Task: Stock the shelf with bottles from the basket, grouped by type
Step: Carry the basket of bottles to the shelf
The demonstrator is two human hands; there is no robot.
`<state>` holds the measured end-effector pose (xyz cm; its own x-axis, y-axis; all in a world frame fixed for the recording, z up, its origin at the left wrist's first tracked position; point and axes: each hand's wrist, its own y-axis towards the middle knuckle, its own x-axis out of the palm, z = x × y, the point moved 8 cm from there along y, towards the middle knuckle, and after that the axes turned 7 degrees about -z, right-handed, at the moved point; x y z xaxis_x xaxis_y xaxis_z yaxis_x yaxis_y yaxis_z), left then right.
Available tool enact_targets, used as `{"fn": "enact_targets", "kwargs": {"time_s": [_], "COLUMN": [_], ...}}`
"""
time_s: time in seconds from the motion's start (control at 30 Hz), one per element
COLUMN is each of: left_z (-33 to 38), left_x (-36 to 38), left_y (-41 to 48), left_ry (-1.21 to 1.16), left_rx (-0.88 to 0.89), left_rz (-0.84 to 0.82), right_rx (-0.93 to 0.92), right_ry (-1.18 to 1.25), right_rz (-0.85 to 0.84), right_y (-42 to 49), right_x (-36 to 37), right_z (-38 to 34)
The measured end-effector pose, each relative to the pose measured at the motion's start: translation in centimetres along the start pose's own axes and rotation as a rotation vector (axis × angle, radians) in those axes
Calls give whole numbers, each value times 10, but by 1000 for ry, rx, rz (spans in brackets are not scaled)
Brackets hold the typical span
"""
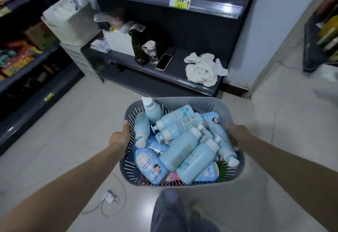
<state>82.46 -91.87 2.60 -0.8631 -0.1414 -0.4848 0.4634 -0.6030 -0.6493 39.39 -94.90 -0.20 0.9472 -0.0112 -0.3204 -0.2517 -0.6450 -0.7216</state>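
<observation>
1. Bottles, light-blue plastic with white caps (182, 151), lie heaped in a grey slotted plastic basket (210, 102) and fill it from rim to rim.
2. Left grip (118, 138) is curled round the basket's left rim, and right grip (236, 133) round its right rim. Both hold the basket; neither holds a bottle.
3. Long axes: most bottles lie flat and crossed, their caps pointing different ways. One white-topped bottle (151, 107) stands tilted at the far left corner, nearer the left grip.
4. Dark grey metal shelf (175, 75) lies straight beyond the basket's far rim, well apart from it. It carries a white-edged phone (163, 62) and a crumpled white cloth (203, 70) near its right edge.
5. Judgement: stocking has not begun. One grip must be freed before any bottle can travel forward to the shelf.
</observation>
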Motion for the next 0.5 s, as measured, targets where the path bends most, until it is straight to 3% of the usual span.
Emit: {"fn": "enact_targets", "kwargs": {"time_s": [0.5], "left_z": [161], "left_x": [106], "left_y": [145], "left_ry": [337], "left_rx": [145], "left_rz": [-192], "right_rx": [195], "right_ry": [98], "right_rz": [135], "right_y": [108], "right_x": [-16], "right_z": [-26]}}
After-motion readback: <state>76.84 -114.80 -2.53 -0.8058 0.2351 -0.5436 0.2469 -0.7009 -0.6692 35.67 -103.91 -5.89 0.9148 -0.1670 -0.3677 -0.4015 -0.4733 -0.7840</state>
